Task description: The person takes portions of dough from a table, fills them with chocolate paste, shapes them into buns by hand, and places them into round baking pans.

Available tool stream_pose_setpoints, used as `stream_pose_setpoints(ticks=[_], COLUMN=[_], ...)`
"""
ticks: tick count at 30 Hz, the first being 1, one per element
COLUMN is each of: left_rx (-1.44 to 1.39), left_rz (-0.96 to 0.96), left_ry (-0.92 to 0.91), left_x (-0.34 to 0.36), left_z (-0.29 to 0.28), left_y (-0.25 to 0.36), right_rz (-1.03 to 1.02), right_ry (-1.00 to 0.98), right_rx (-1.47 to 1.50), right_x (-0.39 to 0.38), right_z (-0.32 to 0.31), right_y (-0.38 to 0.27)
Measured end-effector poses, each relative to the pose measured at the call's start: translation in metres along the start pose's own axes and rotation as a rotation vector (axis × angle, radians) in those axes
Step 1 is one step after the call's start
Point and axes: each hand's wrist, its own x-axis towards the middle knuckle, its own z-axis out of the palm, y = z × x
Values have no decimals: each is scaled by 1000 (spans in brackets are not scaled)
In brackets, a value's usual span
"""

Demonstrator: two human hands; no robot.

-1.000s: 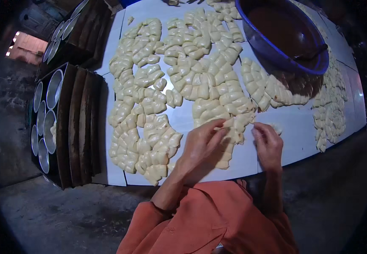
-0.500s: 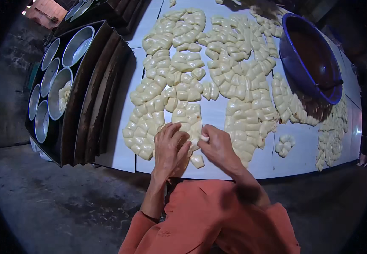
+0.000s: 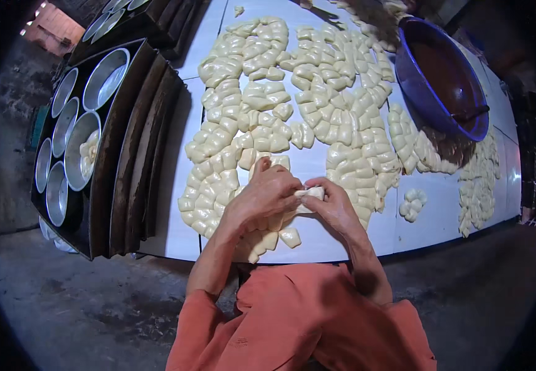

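Observation:
My right hand (image 3: pixel 336 207) is closed round a small piece of dough (image 3: pixel 312 193), held just above the near part of the white table. The left hand (image 3: pixel 268 190) meets it from the other side, with its fingertips pinching the same dough. Beneath and around my hands lie glossy, pale dough pieces (image 3: pixel 342 117), packed edge to edge in wide patches. A few loose dough pieces (image 3: pixel 289 237) sit by the table's near edge, below my hands. Part of the dough under the left hand and wrist is hidden.
On the left stands a stack of dark trays (image 3: pixel 110 216); round metal tins (image 3: pixel 106 79) fill the top one, and one tin holds dough (image 3: pixel 88 153). A blue basin (image 3: pixel 404 62) of brown contents stands at the back right. A small dough cluster (image 3: pixel 412 205) lies right of my hands.
My left hand has moved right and turned across to meet the right hand. The dough piece now shows between both hands, and more loose pieces are uncovered near the table edge.

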Motion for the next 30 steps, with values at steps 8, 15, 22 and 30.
stream_pose_setpoints(ticks=[8,15,22,30], left_rx=[-54,60,-199,-70], left_rz=[90,-19,-144,18], left_ry=[18,313,185,191], left_x=[1,-3,-8,-40], left_z=[-1,3,-9,7], left_y=[-14,-25,-21,-3], right_rz=[-61,230,95,172], right_ry=[-91,-205,-75,-64], right_rx=[-205,-49,-356,-268], right_x=[-11,-41,-36,-28], right_z=[-5,-44,-7,5], right_y=[-19,-16,-39,-17])
